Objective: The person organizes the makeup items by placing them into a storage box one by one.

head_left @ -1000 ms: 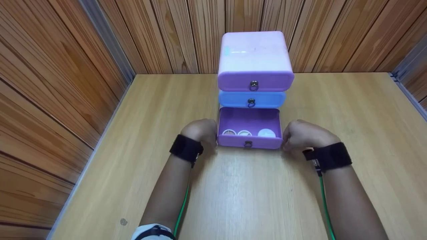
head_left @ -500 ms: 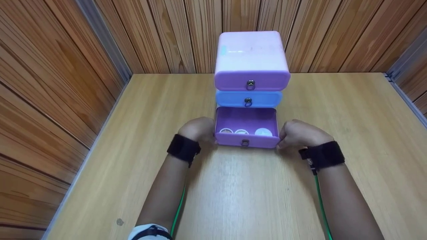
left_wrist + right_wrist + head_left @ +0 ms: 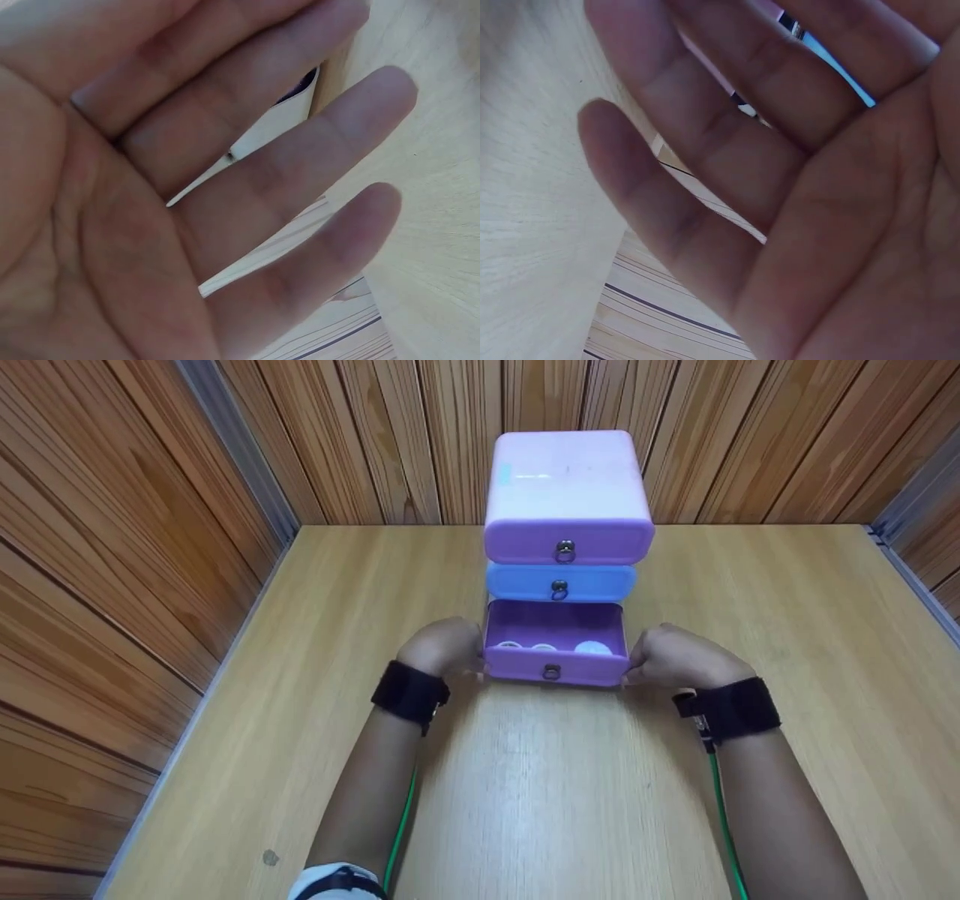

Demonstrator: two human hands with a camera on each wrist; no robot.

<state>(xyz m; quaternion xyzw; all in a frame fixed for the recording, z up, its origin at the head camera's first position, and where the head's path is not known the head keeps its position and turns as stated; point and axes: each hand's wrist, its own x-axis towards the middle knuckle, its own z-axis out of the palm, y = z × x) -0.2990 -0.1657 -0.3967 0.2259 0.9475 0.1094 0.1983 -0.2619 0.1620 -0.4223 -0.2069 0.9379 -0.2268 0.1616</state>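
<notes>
A small three-drawer box [image 3: 570,484] stands at the back of the table, with a pink top. Its bottom purple drawer [image 3: 517,666] is pulled partway out, with a ring handle on its front. Inside lie 3 round white things [image 3: 592,647], mostly hidden by the drawer front. My left hand [image 3: 444,646] touches the drawer's left front corner; my right hand [image 3: 686,656] touches the right one. In the left wrist view the fingers [image 3: 300,161] are extended beside the drawer's pale side. The right wrist view shows similarly extended fingers [image 3: 705,127]. Both thumbs are mostly hidden.
Above the bottom drawer, the blue drawer [image 3: 517,583] and the top purple drawer [image 3: 517,542] are closed. Wood-panelled walls [image 3: 405,450] rise behind and left of the wooden table [image 3: 525,795]. Green cables [image 3: 401,825] run from the black wrist straps [image 3: 409,692].
The bottom drawer's front has moved a little toward the box, both hands moving with it. Less of the white round things shows over the front. The view has shifted slightly.
</notes>
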